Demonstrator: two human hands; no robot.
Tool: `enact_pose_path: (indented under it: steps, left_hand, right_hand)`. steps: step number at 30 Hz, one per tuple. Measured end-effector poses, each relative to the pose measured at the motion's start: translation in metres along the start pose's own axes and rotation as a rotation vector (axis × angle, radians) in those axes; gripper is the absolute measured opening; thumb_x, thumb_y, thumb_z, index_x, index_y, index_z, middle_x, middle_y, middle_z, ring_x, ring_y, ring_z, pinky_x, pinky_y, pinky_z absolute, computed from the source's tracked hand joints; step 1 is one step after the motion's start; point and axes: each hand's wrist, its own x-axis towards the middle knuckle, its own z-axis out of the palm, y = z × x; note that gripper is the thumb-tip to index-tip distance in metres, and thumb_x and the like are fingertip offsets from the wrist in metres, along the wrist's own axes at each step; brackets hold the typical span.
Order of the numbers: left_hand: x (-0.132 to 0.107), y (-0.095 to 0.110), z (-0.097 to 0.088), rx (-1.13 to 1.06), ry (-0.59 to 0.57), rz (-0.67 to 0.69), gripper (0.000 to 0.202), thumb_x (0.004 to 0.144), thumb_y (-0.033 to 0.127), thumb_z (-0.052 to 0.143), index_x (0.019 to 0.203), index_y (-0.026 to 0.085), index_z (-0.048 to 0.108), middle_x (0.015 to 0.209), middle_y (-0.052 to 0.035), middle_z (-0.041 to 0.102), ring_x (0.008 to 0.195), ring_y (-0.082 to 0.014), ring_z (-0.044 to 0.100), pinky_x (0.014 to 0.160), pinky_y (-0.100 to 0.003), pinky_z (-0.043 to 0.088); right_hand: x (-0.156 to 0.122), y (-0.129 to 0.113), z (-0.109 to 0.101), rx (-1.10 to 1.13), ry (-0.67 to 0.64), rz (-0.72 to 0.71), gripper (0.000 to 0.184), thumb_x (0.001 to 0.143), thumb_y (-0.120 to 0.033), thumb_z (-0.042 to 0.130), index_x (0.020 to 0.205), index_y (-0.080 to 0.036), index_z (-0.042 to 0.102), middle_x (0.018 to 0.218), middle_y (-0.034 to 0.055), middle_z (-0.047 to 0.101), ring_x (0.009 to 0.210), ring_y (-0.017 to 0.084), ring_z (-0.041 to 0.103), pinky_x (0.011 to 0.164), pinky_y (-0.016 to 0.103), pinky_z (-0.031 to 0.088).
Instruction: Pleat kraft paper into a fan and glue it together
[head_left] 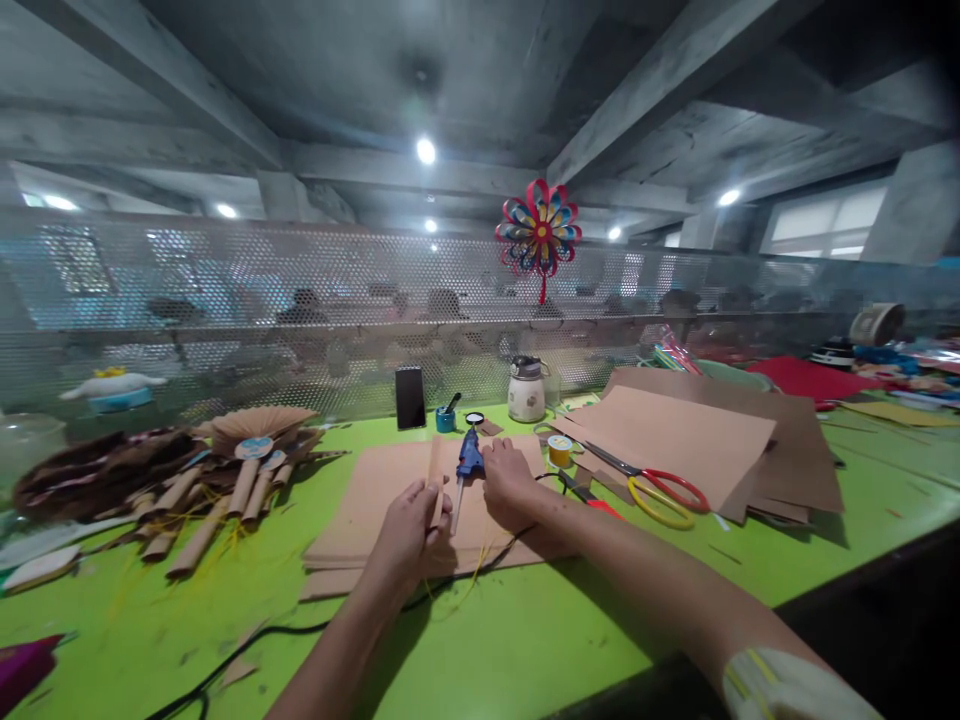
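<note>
My left hand (409, 522) is closed around a narrow folded strip of brown paper (436, 462), held upright over a stack of brown paper sheets (360, 515). Just right of it, my right hand (510, 478) has its fingers curled at the handle side of a blue hot glue gun (470, 455). The handle is mostly hidden behind the fingers. A whitish glue stick (457, 503) sticks out of the gun's near end. The gun's nozzle points away from me. A black cord (480, 572) runs below my hands across the paper and table.
Paper fans with rolled handles (253, 450) lie at the left. Scissors with red and yellow handles (660, 493) rest by large brown sheets (675, 430) at the right. Behind stand a phone (410, 397), a blue pot (445, 418), a white bottle (526, 392) and a yellow spool (559, 451).
</note>
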Motion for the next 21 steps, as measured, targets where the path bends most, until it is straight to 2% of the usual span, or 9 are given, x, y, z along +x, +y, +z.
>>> enact_pose_path:
  steps: [4, 7, 9, 11, 14, 17, 19, 21]
  left_hand:
    - [-0.002, -0.002, 0.001, -0.012, -0.081, 0.003, 0.027, 0.071, 0.039, 0.062, 0.067, 0.016, 0.049, 0.051, 0.0046, 0.051, 0.037, -0.0039, 0.037, 0.035, -0.014, 0.026]
    - [-0.003, -0.002, 0.0, -0.019, -0.061, -0.009, 0.026, 0.071, 0.039, 0.062, 0.071, 0.015, 0.051, 0.055, 0.0041, 0.052, 0.038, -0.0033, 0.037, 0.035, -0.014, 0.025]
    - [-0.003, 0.0, -0.001, -0.02, -0.036, -0.022, 0.025, 0.071, 0.038, 0.061, 0.077, 0.015, 0.053, 0.059, 0.0034, 0.054, 0.039, -0.0036, 0.038, 0.034, -0.013, 0.023]
    - [-0.003, 0.001, 0.0, -0.011, -0.023, -0.025, 0.025, 0.072, 0.037, 0.06, 0.082, 0.015, 0.054, 0.061, 0.0032, 0.054, 0.041, -0.0042, 0.04, 0.034, -0.013, 0.023]
    - [-0.004, 0.002, 0.002, 0.013, -0.019, -0.025, 0.025, 0.072, 0.037, 0.06, 0.083, 0.016, 0.054, 0.062, 0.0027, 0.055, 0.042, -0.0046, 0.042, 0.035, -0.012, 0.024]
    - [-0.005, 0.002, 0.005, 0.017, -0.03, -0.024, 0.026, 0.072, 0.039, 0.06, 0.08, 0.016, 0.053, 0.061, 0.0027, 0.055, 0.042, -0.0048, 0.042, 0.035, -0.013, 0.024]
    - [-0.006, 0.0, 0.007, 0.031, -0.041, -0.017, 0.025, 0.073, 0.04, 0.059, 0.076, 0.016, 0.052, 0.06, 0.0027, 0.055, 0.042, -0.005, 0.042, 0.035, -0.013, 0.025]
    - [-0.007, -0.002, 0.009, 0.058, -0.045, -0.022, 0.025, 0.074, 0.04, 0.059, 0.072, 0.017, 0.05, 0.059, 0.0027, 0.055, 0.042, -0.0053, 0.042, 0.036, -0.014, 0.026]
  right_hand:
    - [0.002, 0.0, 0.004, 0.042, 0.034, 0.031, 0.032, 0.068, -0.008, 0.057, 0.099, -0.012, 0.057, 0.114, 0.018, 0.051, 0.106, 0.03, 0.042, 0.082, 0.037, 0.039]
    - [0.006, 0.003, -0.003, 0.157, 0.092, 0.059, 0.035, 0.066, -0.009, 0.059, 0.101, -0.013, 0.056, 0.12, 0.0178, 0.048, 0.111, 0.031, 0.04, 0.086, 0.039, 0.038]
    - [0.009, 0.008, -0.012, 0.271, 0.121, 0.081, 0.034, 0.068, -0.013, 0.059, 0.102, -0.013, 0.056, 0.115, 0.0165, 0.052, 0.108, 0.029, 0.044, 0.086, 0.039, 0.04]
    - [0.011, 0.015, -0.026, 0.409, 0.117, 0.101, 0.029, 0.075, -0.019, 0.054, 0.102, -0.012, 0.055, 0.101, 0.0145, 0.059, 0.095, 0.026, 0.053, 0.078, 0.037, 0.044]
    - [0.003, 0.025, -0.052, 0.625, 0.044, 0.062, 0.026, 0.086, -0.027, 0.041, 0.101, -0.011, 0.056, 0.085, 0.0103, 0.063, 0.074, 0.019, 0.06, 0.065, 0.031, 0.048]
    - [-0.019, 0.032, -0.078, 0.897, -0.045, -0.041, 0.039, 0.094, -0.04, 0.027, 0.106, -0.014, 0.055, 0.092, 0.0103, 0.064, 0.072, 0.016, 0.063, 0.065, 0.029, 0.049]
    - [-0.037, 0.033, -0.089, 1.301, -0.19, -0.109, 0.044, 0.093, -0.049, 0.032, 0.104, -0.014, 0.056, 0.094, 0.0124, 0.064, 0.07, 0.016, 0.062, 0.067, 0.032, 0.049]
    - [-0.052, 0.033, -0.094, 1.512, -0.337, -0.14, 0.043, 0.091, -0.05, 0.04, 0.101, -0.012, 0.058, 0.091, 0.0126, 0.063, 0.066, 0.016, 0.062, 0.067, 0.033, 0.048]
